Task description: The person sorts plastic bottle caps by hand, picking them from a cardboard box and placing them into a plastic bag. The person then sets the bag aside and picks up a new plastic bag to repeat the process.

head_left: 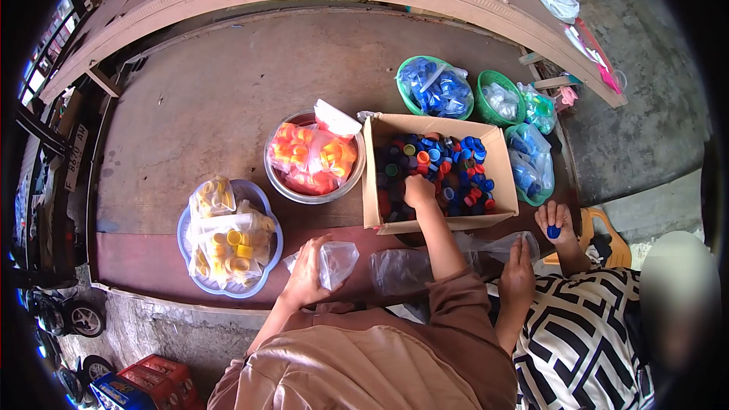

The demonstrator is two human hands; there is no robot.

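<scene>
My left hand [306,273] is closed on a clear plastic bag [339,265], low at the front edge of the table. My right hand [419,193] reaches over the near wall of a cardboard box [456,225], its curled fingers down among loose bottle caps [456,158]. Those caps are mostly blue and red, with some dark, orange and white ones. Whatever is between those fingers is hidden. Beneath my right forearm lies another clear plastic bag [399,272].
A co-worker at right holds a blue cap [554,232] and a clear bag [501,246]. Left of the box stand a bowl [269,163] of bagged orange caps and a lavender basket [183,247] of bagged yellow caps. Green baskets [480,110] with bags flank the box's far right.
</scene>
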